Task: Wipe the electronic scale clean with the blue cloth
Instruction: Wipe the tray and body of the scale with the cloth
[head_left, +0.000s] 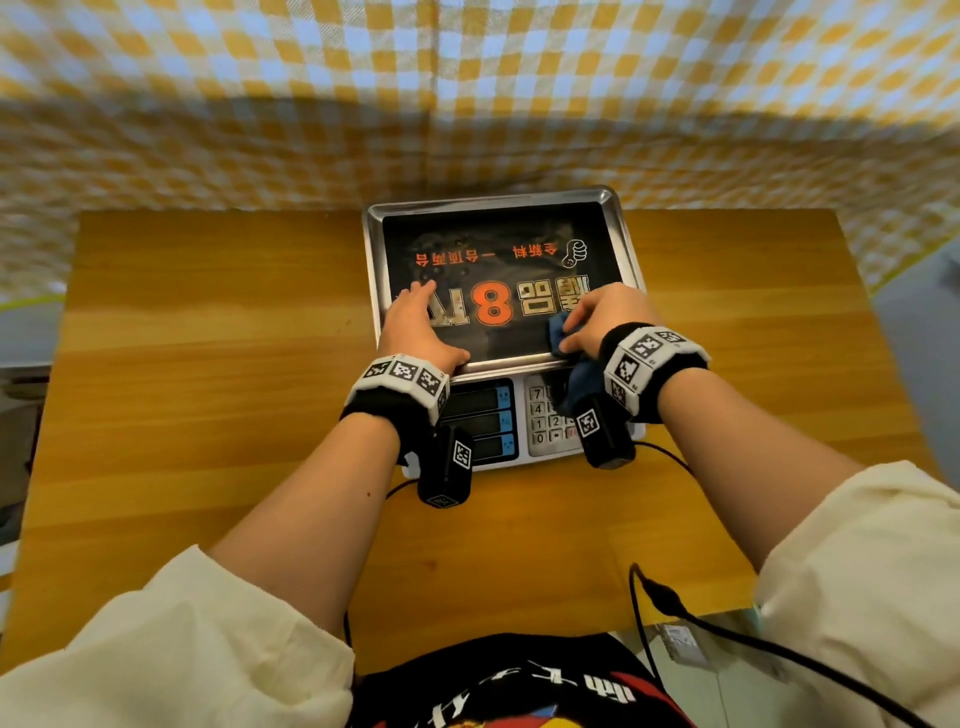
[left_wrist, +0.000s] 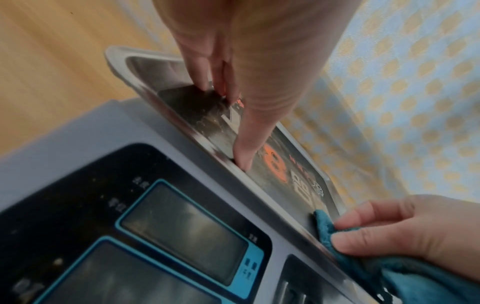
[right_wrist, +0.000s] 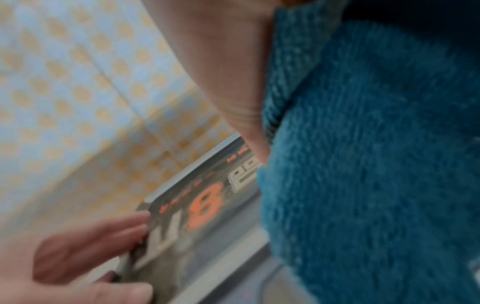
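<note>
Head view puts the scale (head_left: 498, 322) in the middle of the frame on the table (head_left: 208, 322), its steel pan (head_left: 374, 249) toward the top and its keypad (head_left: 543, 415) and displays (head_left: 480, 421) toward the bottom. Your left hand (head_left: 415, 327) lies flat on the lower left of the pan, fingers straight and spread, thumb along the near rim, holding nothing. Your right hand (head_left: 602, 319) sits at the lower right of the pan, fingers and thumb curled round the cloth (head_left: 561, 332), which trails down over the keypad.

Judging by its look, the cloth is soft, fluffy and light; it will bunch and flop, so keep it wadded under your fingertips as you have it and press through it. The scale looks stiff and fairly heavy, yet the pan probably rests loose on its base and is smooth metal with a glossy printed sheet, so it may slip or rock under a sideways stroke. Brace it with the flat left palm on the pan's near edge. Go gently over the keypad and displays; those parts seem the most delicate.

Count: one scale, one pan, one cloth, one keypad, three displays stacked in a column in the head view, two hands, two wrist cameras (head_left: 444, 467).
</note>
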